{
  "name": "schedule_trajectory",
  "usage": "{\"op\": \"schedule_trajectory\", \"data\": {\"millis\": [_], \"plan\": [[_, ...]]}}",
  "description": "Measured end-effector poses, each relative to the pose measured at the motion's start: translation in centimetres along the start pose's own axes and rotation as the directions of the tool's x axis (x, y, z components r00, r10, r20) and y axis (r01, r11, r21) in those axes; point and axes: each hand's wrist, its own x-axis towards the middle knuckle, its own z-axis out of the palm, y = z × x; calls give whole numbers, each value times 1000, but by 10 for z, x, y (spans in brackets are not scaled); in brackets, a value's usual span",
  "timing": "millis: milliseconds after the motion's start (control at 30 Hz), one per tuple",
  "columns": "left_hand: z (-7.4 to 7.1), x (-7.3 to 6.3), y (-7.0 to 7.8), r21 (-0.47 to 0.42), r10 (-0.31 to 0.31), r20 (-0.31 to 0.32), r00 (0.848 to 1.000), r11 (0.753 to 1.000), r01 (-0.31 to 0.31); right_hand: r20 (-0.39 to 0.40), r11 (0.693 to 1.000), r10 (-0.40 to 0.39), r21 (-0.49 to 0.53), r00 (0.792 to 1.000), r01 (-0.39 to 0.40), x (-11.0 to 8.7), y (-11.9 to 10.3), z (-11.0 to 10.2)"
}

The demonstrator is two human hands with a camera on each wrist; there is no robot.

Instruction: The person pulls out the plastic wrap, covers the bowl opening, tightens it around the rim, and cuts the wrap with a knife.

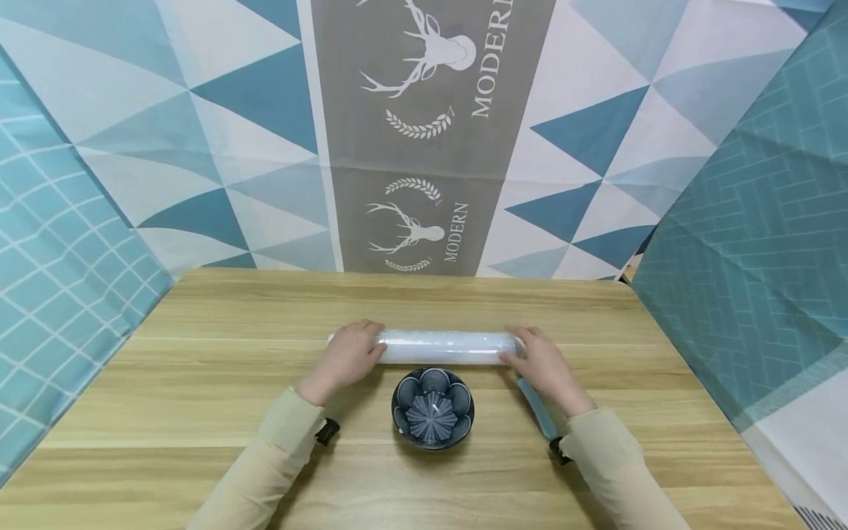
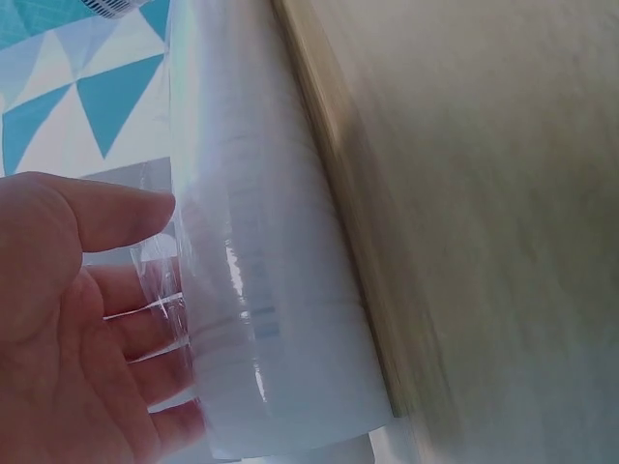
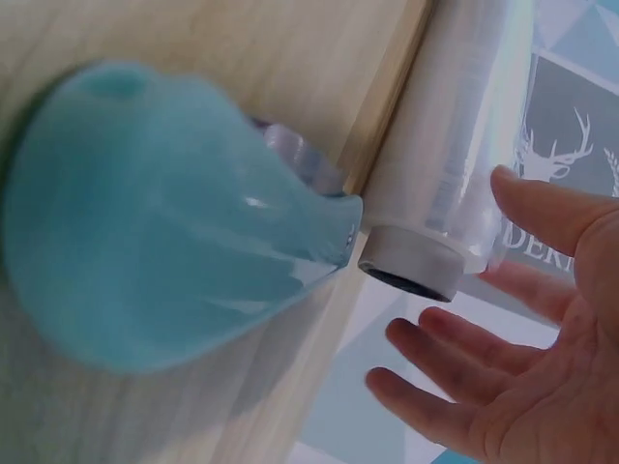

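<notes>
A roll of clear plastic wrap (image 1: pixel 444 347) lies crosswise on the wooden table. At its left end is my left hand (image 1: pixel 350 352); in the left wrist view that hand's thumb (image 2: pixel 131 217) and nearly straight fingers touch the edge of the film. My right hand (image 1: pixel 545 364) is at the other end, fingers spread. In the right wrist view its thumb is close to the wrap, beside the grey core end (image 3: pixel 411 263). A dark blue, flower-patterned bowl (image 1: pixel 432 409) sits in front of the roll. Partly hidden by my right wrist is a glossy teal vessel (image 3: pixel 184 227) with a narrow neck.
The wood-grain tabletop (image 1: pixel 199 412) reaches back to a patterned wall covering (image 1: pixel 424 147) with deer heads and triangles. Teal tiled coverings flank it on the left (image 1: pixel 59 265) and right (image 1: pixel 748 272).
</notes>
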Motion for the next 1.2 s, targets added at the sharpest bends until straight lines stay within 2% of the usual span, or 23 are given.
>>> {"op": "schedule_trajectory", "data": {"millis": [133, 300, 600, 867, 1067, 1200], "plan": [[0, 2, -2, -17, 4, -27, 1000, 1000, -5, 18, 999, -46, 10, 999, 46, 2, -4, 1], [0, 3, -1, -31, -15, -2, 1000, 999, 15, 42, 990, -138, -33, 990, 139, 5, -5, 5], [0, 6, -1, -49, -30, -6, 1000, 998, 30, -45, 974, -212, -90, 976, 207, 7, -5, 9], [4, 7, -5, -74, -44, -34, 998, 996, 41, -80, 975, -209, -99, 975, 201, 12, -6, 12], [3, 9, -8, -148, -81, -38, 996, 986, 75, -144, 981, -191, -58, 971, 184, 17, -8, 11], [0, 10, -10, -206, -115, -45, 992, 973, 104, -155, 986, -167, -28, 974, 165, 20, -10, 9]]}}
